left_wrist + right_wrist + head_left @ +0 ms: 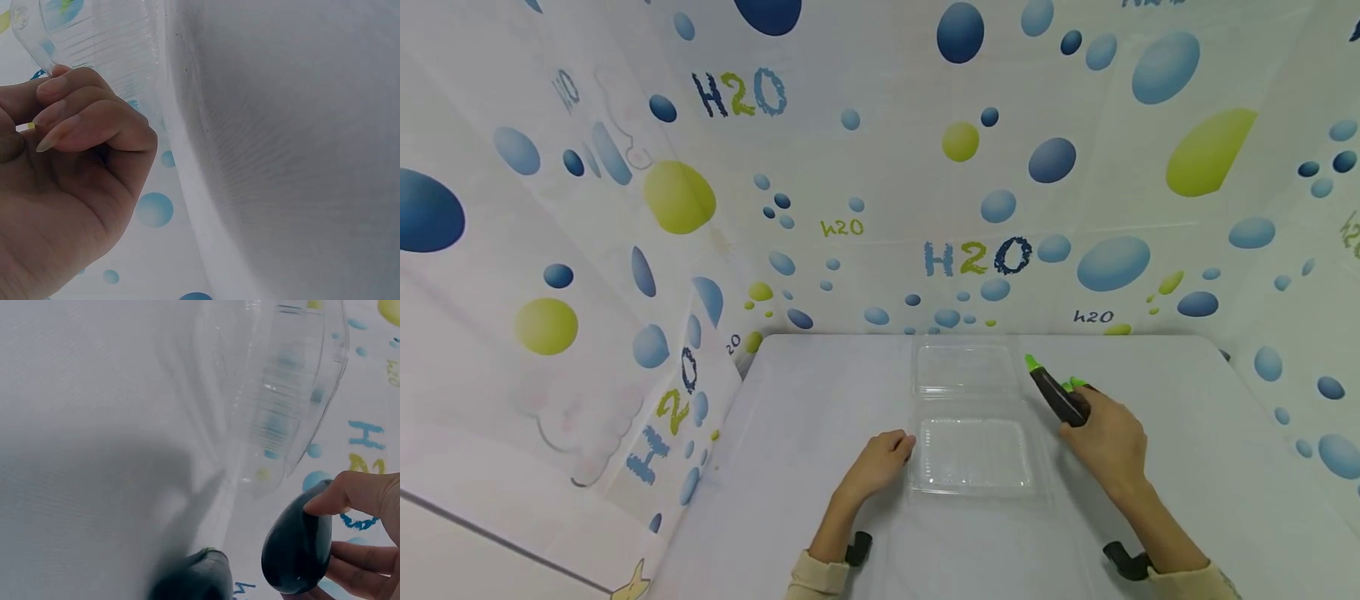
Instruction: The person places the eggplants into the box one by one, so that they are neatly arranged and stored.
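A clear plastic clamshell box (917, 467) lies opened out on the white table, its two halves one behind the other. At the left edge of its nearer half, my left hand (883, 458) has curled fingers, pinching the rim (47, 62) between thumb and index finger. To the right of the box, my right hand (1108, 433) grips a dark, glossy eggplant (1056, 393) with a bright green tip pointing up and left. A second dark eggplant (194, 578) shows close by in the right wrist view; I cannot tell whether the hand holds it too.
A white cloth covers the table (805, 392), with its far edge against a wall sheet (887, 158) printed with blue and green drops. Black wrist mounts (859, 548) sit on both forearms. The hand's shadow falls on the cloth in the right wrist view.
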### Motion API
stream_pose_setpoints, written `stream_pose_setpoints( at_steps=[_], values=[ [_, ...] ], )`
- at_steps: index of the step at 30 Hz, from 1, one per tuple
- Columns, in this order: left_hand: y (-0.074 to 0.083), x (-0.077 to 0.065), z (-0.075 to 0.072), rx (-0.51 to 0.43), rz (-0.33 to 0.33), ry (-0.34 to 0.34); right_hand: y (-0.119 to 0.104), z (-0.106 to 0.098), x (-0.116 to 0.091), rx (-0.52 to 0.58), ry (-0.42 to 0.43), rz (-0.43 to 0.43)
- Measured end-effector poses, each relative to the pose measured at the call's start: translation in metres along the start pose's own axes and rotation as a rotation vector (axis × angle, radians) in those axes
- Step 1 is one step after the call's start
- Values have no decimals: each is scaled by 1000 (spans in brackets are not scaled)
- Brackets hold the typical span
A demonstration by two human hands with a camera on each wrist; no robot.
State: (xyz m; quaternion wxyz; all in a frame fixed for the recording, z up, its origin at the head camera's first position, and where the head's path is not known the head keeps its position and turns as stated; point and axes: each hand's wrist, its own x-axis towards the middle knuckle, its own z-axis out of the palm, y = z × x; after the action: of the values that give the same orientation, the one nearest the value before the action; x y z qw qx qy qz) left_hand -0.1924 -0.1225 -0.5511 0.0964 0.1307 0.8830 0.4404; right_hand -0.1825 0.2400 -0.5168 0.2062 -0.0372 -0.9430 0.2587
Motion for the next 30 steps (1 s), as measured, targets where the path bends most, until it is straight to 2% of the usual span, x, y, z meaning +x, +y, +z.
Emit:
stream_pose_setpoints(
  at_steps=[6,18,30],
  values=[
    [1,0,0,-5,0,-5,-5,-4,2,18,-2,-80],
    [-1,0,0,1,2,1,-16,-17,16,57,-91,-218],
    [-2,0,1,-4,-4,-5,-27,-13,20,50,-185,-247]
  ],
)
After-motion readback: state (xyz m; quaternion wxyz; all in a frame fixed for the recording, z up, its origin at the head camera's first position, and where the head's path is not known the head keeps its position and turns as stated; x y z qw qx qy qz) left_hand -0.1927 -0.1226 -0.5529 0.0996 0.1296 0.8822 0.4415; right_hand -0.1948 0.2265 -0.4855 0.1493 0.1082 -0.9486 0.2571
